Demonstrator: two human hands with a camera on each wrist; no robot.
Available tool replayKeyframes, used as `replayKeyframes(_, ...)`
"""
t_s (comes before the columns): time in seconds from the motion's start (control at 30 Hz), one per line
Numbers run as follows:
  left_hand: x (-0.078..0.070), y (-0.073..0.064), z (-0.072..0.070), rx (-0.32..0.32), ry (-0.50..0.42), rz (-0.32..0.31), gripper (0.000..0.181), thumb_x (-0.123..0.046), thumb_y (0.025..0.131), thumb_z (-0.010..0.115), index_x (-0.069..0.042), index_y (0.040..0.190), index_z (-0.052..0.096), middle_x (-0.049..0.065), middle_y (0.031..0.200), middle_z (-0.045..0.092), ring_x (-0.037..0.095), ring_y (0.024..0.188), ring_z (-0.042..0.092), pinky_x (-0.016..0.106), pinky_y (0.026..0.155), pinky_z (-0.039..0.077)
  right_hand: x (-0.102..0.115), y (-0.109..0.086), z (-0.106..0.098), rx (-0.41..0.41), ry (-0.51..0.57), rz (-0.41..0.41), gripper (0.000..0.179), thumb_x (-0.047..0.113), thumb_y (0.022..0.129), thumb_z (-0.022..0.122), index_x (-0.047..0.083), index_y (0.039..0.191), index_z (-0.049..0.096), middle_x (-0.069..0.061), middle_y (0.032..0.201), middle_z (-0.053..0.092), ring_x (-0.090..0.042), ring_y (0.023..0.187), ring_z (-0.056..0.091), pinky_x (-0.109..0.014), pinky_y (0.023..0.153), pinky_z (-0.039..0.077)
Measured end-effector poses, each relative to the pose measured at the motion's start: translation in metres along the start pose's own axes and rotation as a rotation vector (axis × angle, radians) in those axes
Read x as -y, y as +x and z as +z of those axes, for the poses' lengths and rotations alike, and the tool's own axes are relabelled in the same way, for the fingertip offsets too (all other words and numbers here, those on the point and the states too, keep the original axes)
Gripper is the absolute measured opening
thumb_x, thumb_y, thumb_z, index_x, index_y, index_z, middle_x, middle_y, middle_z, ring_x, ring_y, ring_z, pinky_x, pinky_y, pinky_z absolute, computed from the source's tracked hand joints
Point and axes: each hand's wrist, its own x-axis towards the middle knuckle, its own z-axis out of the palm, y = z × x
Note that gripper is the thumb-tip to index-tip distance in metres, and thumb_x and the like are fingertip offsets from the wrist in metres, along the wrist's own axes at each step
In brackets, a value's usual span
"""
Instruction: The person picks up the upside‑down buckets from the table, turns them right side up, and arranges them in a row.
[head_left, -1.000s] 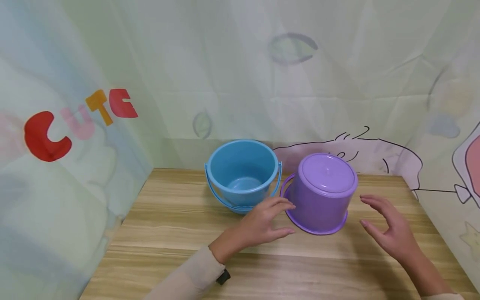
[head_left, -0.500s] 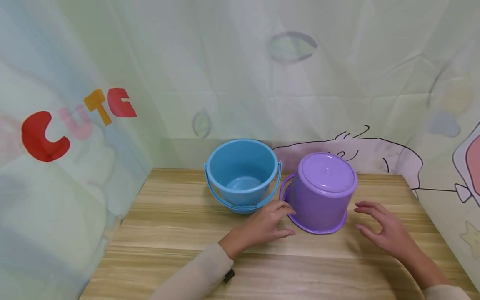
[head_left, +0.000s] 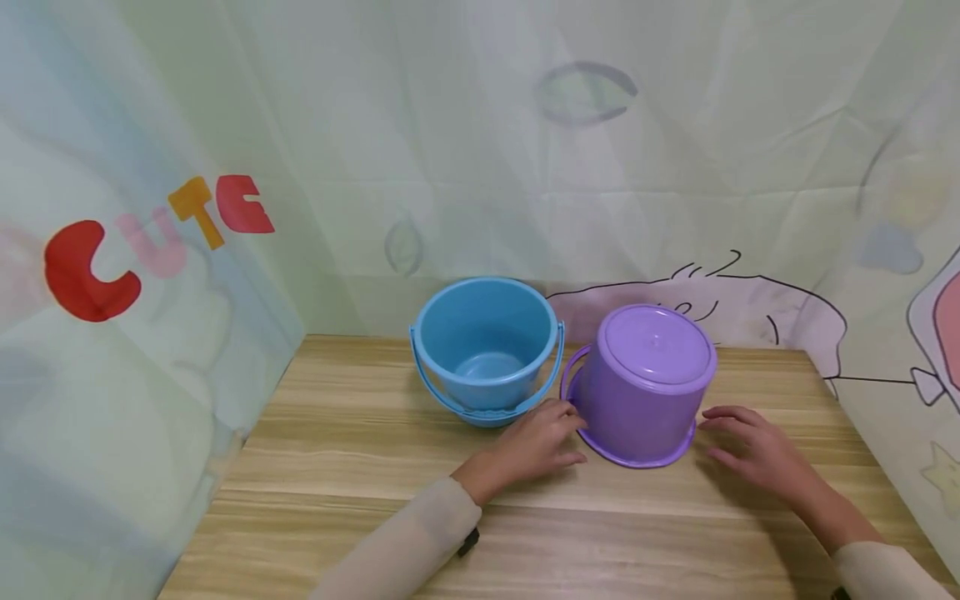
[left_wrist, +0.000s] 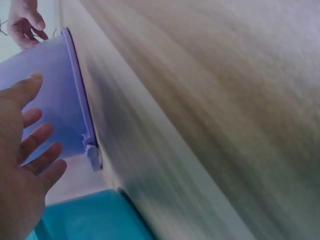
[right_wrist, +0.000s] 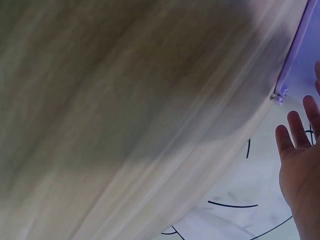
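Note:
A purple bucket (head_left: pixel 637 408) stands upside down on the wooden table, its base up and its handle sticking out at the left. Left of it a blue bucket (head_left: pixel 486 333) stands upright, with its handle hanging down in front. My left hand (head_left: pixel 536 442) is at the purple bucket's left front, fingers spread; in the head view it overlaps the rim, and contact is unclear. On the other side my right hand (head_left: pixel 761 450) hovers near the bucket's right rim, fingers loosely extended. In the left wrist view the left palm (left_wrist: pixel 20 175) faces the purple bucket (left_wrist: pixel 50 95). Neither hand holds anything.
The wood-grain table (head_left: pixel 337 483) extends in front of both buckets. A printed cloth backdrop (head_left: pixel 465 150) rises behind the table and along its left and right sides. Dark wristwear (head_left: pixel 468 542) shows below the left sleeve.
My right hand has moved left, closer to the purple bucket. My left hand has shifted only slightly, dropping a little toward the bucket's rim. Both buckets have stayed in place.

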Motion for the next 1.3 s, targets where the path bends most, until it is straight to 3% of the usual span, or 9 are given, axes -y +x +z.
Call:
replayKeyframes(0.17,0.003,0.002,0.006,0.016,0.017,-0.018,0.039,-0.037,0.092,0.078,-0.015,0.124,0.073,0.001,0.118,0.066,0.016,0.117,0.06,0.026,0.107,0.048,-0.005,0.002,0.005,0.043,-0.025,0.015,0.04,0.007,0.065,0.093,0.016,0.101,0.079,-0.004,0.113,0.073,-0.027,0.104,0.063,-0.001,0.102,0.028)
replayKeyframes(0.3,0.006,0.004,0.011,0.03,0.026,-0.021,0.032,-0.03,0.095,0.075,-0.015,0.124,0.073,0.001,0.118,0.066,0.017,0.116,0.06,0.026,0.106,0.048,-0.008,0.003,0.009,0.072,-0.06,0.029,0.035,0.01,0.067,0.093,0.016,0.098,0.079,-0.004,0.111,0.073,-0.028,0.103,0.064,-0.023,0.095,0.047)
replayKeyframes(0.43,0.008,0.006,0.015,0.04,0.027,-0.024,0.026,-0.023,0.098,0.071,-0.015,0.123,0.074,0.002,0.119,0.067,0.018,0.116,0.061,0.027,0.106,0.049,-0.011,0.005,0.013,0.092,-0.063,0.036,0.031,0.009,0.068,0.092,0.016,0.096,0.079,-0.005,0.108,0.073,-0.029,0.101,0.066,-0.04,0.088,0.05)
replayKeyframes(0.87,0.015,0.013,0.028,0.025,0.012,-0.042,0.017,-0.018,0.099,0.07,-0.019,0.113,0.078,0.002,0.12,0.066,0.019,0.117,0.056,0.029,0.105,0.047,-0.019,0.012,0.022,0.065,-0.047,-0.046,0.031,0.002,0.066,0.092,0.019,0.084,0.074,-0.008,0.105,0.07,-0.031,0.098,0.065,-0.045,0.086,0.049)
replayKeyframes(1.17,0.018,0.018,0.031,0.016,-0.001,-0.047,0.012,-0.019,0.098,0.071,-0.019,0.106,0.08,0.002,0.117,0.063,0.019,0.113,0.055,0.029,0.101,0.048,-0.024,0.015,0.025,0.043,-0.032,-0.126,0.033,-0.003,0.063,0.091,0.017,0.083,0.073,-0.008,0.101,0.071,-0.031,0.095,0.067,-0.036,0.087,0.048)
replayKeyframes(1.3,0.018,0.021,0.033,-0.006,0.003,-0.046,0.01,-0.018,0.097,0.071,-0.02,0.1,0.08,0.001,0.114,0.062,0.019,0.11,0.055,0.029,0.098,0.049,-0.024,0.015,0.024,0.05,-0.044,-0.146,0.034,-0.004,0.063,0.091,0.016,0.083,0.073,-0.008,0.1,0.071,-0.03,0.093,0.068,-0.039,0.084,0.053)
